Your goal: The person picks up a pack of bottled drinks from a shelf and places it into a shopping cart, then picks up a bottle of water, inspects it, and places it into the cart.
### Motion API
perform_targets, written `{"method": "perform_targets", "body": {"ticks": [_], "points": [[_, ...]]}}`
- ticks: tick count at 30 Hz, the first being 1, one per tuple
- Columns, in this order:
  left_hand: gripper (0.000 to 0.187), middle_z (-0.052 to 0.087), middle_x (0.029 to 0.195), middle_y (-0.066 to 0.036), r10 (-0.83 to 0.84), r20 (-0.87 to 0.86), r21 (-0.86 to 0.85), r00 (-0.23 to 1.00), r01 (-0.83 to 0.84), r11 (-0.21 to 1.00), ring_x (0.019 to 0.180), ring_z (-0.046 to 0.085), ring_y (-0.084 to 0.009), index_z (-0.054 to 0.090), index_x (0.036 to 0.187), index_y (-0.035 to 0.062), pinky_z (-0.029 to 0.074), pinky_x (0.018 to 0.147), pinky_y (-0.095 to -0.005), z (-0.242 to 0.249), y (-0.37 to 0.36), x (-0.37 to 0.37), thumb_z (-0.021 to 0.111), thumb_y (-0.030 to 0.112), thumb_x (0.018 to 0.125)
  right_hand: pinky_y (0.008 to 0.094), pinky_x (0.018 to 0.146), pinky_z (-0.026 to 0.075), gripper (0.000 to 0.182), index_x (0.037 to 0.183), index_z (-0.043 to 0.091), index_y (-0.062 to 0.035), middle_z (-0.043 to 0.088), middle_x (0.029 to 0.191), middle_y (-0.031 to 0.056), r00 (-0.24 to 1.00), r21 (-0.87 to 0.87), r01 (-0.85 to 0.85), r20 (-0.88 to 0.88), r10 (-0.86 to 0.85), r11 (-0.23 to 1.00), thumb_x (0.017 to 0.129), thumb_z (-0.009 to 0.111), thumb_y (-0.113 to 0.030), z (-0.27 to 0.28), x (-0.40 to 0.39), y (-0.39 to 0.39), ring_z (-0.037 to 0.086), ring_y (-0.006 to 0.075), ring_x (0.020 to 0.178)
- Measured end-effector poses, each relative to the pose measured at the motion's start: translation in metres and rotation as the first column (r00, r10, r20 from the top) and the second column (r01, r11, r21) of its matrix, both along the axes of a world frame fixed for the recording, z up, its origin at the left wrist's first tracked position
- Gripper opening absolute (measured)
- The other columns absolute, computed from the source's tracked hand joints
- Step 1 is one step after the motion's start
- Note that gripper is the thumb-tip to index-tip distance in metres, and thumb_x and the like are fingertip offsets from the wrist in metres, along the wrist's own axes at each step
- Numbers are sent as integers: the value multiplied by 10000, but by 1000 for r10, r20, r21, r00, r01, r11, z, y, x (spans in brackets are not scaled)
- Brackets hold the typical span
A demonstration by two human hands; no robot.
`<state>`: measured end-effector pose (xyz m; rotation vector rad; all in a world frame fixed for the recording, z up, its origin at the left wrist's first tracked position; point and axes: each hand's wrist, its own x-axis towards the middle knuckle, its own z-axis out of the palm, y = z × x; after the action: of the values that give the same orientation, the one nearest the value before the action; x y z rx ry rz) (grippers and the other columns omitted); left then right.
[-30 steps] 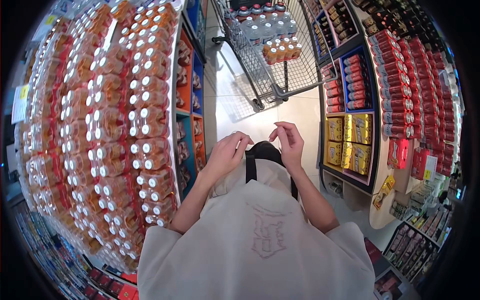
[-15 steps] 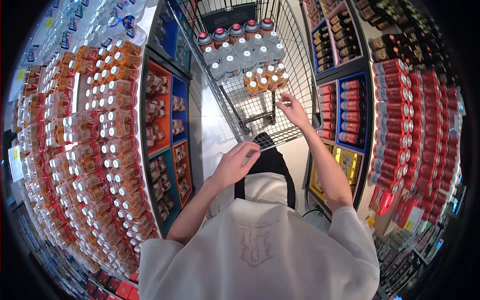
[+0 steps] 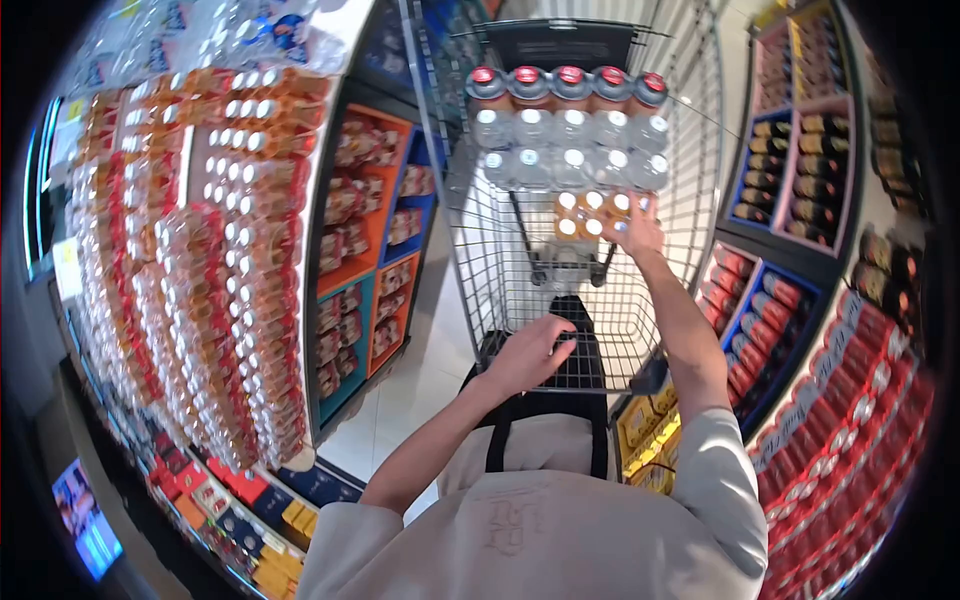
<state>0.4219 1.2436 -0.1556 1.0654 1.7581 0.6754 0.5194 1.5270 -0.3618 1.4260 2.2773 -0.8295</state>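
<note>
A shopping cart stands before me. At its far end is a row of dark-topped bottles with red caps, and nearer to me two rows of clear bottles with white caps. Closer still sits a small pack of orange drink bottles. My right hand has its thumb and fingers around the right end of this pack. My left hand hovers by the cart's near end, fingers loosely bent, thumb apart, with nothing visible in it.
Shrink-wrapped orange drink bottles are stacked on the left, beside cubby shelves. Red cans and bottle racks line the right. Pale floor tiles show left of the cart.
My right hand has come forward onto the orange drink pack. The view has turned, and the cart now appears further right and squarer to me. My left hand keeps its loose bend.
</note>
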Motion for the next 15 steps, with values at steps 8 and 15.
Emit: {"method": "perform_targets", "body": {"ticks": [8, 15], "points": [[288, 679, 1157, -152, 80, 35, -146, 996, -75, 986, 1098, 687, -347, 615, 1223, 68, 556, 939, -447, -54, 14, -3, 656, 288, 1042, 511, 956, 580, 1102, 1580, 300, -244, 202, 1610, 229, 993, -13, -45, 109, 46, 999, 682, 909, -441, -16, -11, 7, 684, 470, 1105], [356, 578, 1324, -161, 73, -210, -105, 975, -97, 990, 1239, 601, -376, 575, 1257, 81, 547, 975, -464, -116, 60, -30, 700, 250, 971, 557, 941, 583, 941, 1472, 347, -214, 240, 1577, 241, 999, -59, 4, 39, -2, 998, 743, 909, -407, -6, 6, -9, 669, 509, 1119]]}}
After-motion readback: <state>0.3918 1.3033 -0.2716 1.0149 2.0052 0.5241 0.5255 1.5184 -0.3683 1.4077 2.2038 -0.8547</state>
